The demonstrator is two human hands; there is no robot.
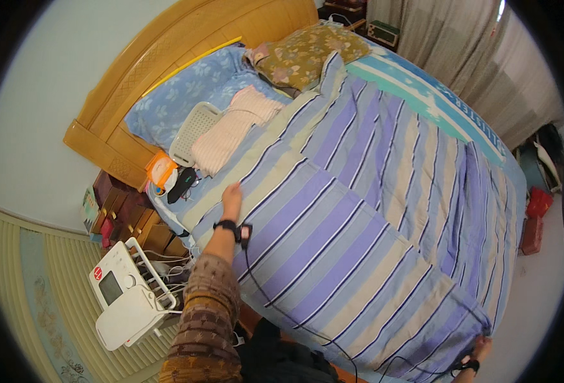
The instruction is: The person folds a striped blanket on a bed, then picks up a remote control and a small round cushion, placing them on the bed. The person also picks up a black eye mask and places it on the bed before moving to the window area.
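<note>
While right grip [483, 349] pinches a corner of the striped quilt [339, 223] at 4 o'clock, left grip [232, 201] is over its fabric at 9, can't tell if grasping. Quilt spans the bed [397, 83] mid-view; floral pillow [310, 56] at 12, white machine [125, 293] at 8.

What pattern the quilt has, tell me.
The quilt has purple, blue and beige stripes with dark and white lines; the head view shows it best.
</note>
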